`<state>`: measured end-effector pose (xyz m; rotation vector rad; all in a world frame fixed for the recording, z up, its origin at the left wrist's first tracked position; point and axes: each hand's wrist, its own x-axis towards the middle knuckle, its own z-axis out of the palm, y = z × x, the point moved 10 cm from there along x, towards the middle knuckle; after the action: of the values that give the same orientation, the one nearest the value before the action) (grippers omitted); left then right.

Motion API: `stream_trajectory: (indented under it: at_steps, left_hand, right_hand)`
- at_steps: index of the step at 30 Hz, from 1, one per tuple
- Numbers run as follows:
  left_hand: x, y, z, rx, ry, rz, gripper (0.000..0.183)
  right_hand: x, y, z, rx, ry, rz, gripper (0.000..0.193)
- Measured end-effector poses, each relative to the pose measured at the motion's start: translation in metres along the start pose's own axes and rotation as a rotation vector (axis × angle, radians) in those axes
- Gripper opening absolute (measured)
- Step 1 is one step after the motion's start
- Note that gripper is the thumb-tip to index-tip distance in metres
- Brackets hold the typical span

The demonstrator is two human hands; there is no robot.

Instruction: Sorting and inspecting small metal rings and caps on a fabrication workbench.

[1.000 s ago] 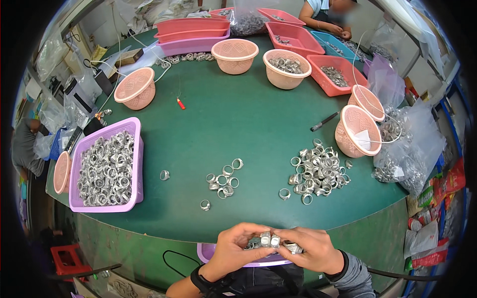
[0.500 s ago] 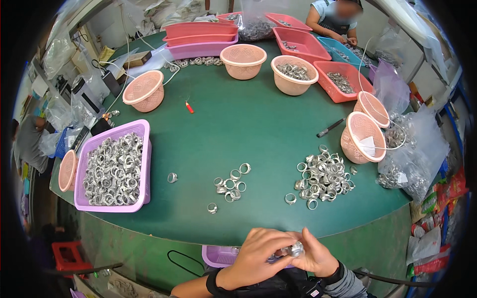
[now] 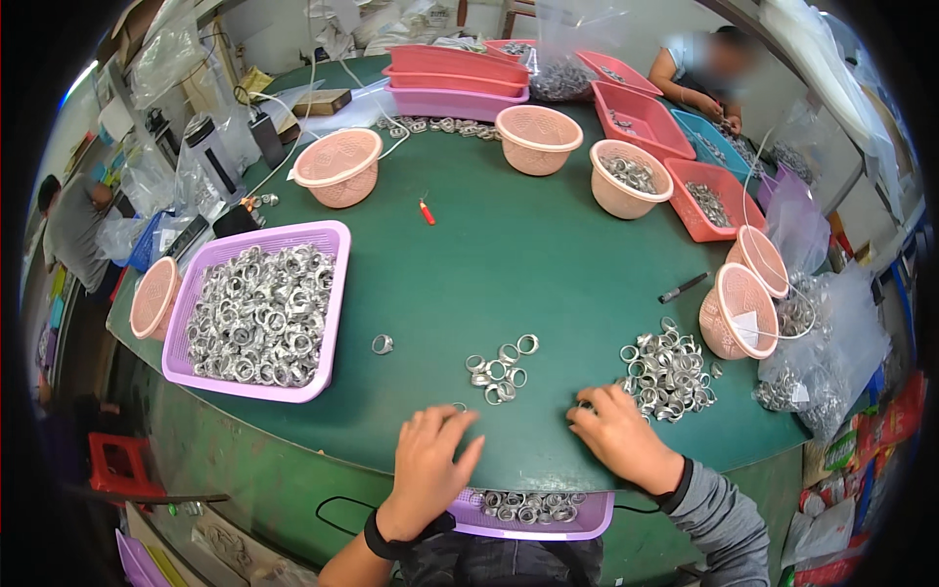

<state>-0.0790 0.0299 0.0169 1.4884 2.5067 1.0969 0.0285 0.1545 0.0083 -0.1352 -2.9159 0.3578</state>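
Note:
My left hand (image 3: 430,455) hovers by the table's front edge, its fingers stretched and apart with nothing in them. Just beyond its fingertips is a silver-coloured metal ring (image 3: 460,406), partly covered. Small rings (image 3: 496,370) lie in a loose group farther in, between my hands. My right hand (image 3: 626,435) rests at the left side of a larger heap of rings (image 3: 668,377). Its curled fingertips close on one ring (image 3: 585,404), mostly hidden by them. A single ring (image 3: 382,344) lies apart, toward the left.
At left stands a purple basket (image 3: 337,323) full of rings; another purple basket (image 3: 597,519) with rings sits below the front edge. Peach baskets (image 3: 337,171), red trays (image 3: 641,117), a black pen (image 3: 684,288) and a red lighter-like object (image 3: 426,212) are around. A person (image 3: 704,68) works across the table.
My hands were together around rings near the front edge; now they are apart over the table, left hand emptied, right hand at the heap. The view has shifted, exposing the lower basket.

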Motion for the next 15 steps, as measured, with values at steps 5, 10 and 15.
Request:
stream_trajectory:
  at_steps: [5,10,15]
  left_hand:
    - [0.008,-0.020,0.006,0.047,-0.020,-0.067,0.031]
    - [0.005,-0.026,0.014,0.022,-0.078,-0.026,0.028]
    - [0.003,-0.030,0.014,-0.085,-0.121,-0.076,0.028]
  right_hand:
    - [0.014,0.005,-0.023,-0.172,-0.029,0.113,0.027]
    - [0.070,-0.020,-0.007,0.062,-0.031,0.136,0.027]
    - [0.081,-0.002,0.026,-0.010,-0.149,0.163,0.027]
